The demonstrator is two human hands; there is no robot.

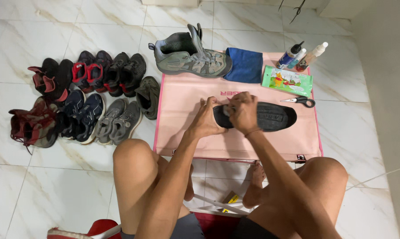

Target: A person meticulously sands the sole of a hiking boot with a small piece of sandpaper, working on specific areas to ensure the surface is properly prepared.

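Centrally, a dark shoe turned sole-up, its black ridged rubber outsole facing the camera, lay across the middle of a pale pink fabric mat spread on the white marble-patterned tile floor. The left hand was curled around the near end of the shoe, fingers wrapped over its edge in a firm hold. The right hand pressed down on the same end, its fingers bent close together over the sole, with a small pale bit showing at the fingertips; what that bit was could not be told. The two hands were touching each other above the shoe. Just beyond the shoe, near its far end, lay small black-handled scissors. Farther up the mat sat a green flat pack of wet wipes, a folded blue cloth, and a grey-green lace-up hiking boot standing upright at the mat's top edge. Three small bottles lay tilted at the top right corner. Off the mat, to the left, two rows of worn shoes in red, black, navy and grey stood on the tiles.
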